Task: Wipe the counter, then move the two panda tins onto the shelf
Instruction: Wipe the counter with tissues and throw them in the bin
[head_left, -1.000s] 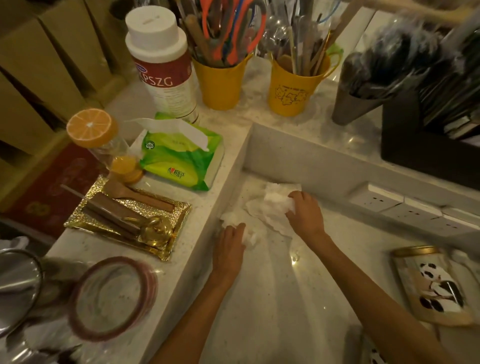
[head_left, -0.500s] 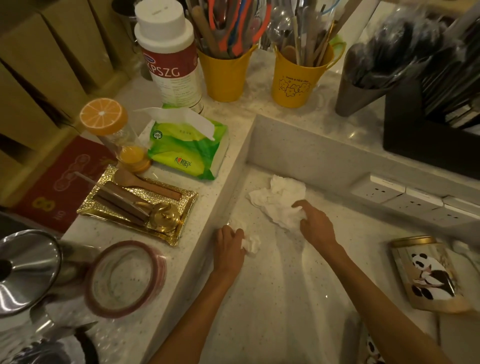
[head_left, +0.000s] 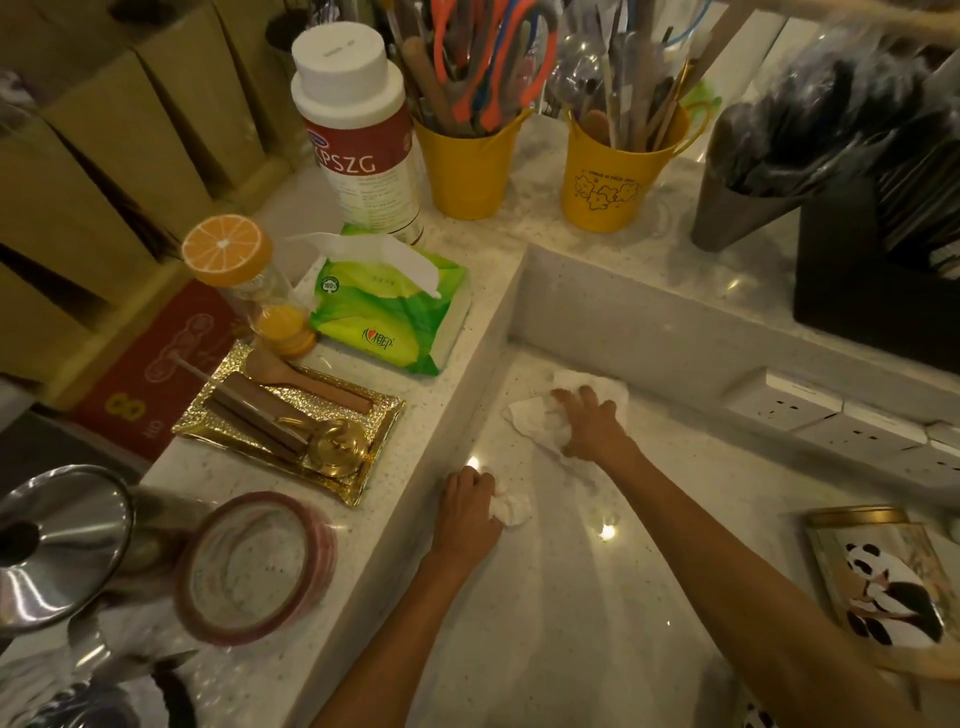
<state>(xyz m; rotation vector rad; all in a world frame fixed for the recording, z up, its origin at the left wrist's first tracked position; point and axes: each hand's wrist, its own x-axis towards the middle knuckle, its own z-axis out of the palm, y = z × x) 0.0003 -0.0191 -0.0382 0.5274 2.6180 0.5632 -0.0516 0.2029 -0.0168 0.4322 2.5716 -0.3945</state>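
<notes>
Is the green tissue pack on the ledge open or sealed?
Open. The green tissue pack lies flat on the upper ledge with a white sheet pulled up out of its top slot.

Gold-rimmed panda tin (head_left: 883, 582), black-and-white print; white tissue (head_left: 540, 415); counter (head_left: 571, 623) seemingly pale speckled.

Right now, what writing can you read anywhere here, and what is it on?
"KPSZG": red label of the white-capped bottle.
"100%": small badge on the green tissue pack; its red logo is unreadable.
"8": red box.
Yellow cup: writing too small.
</notes>
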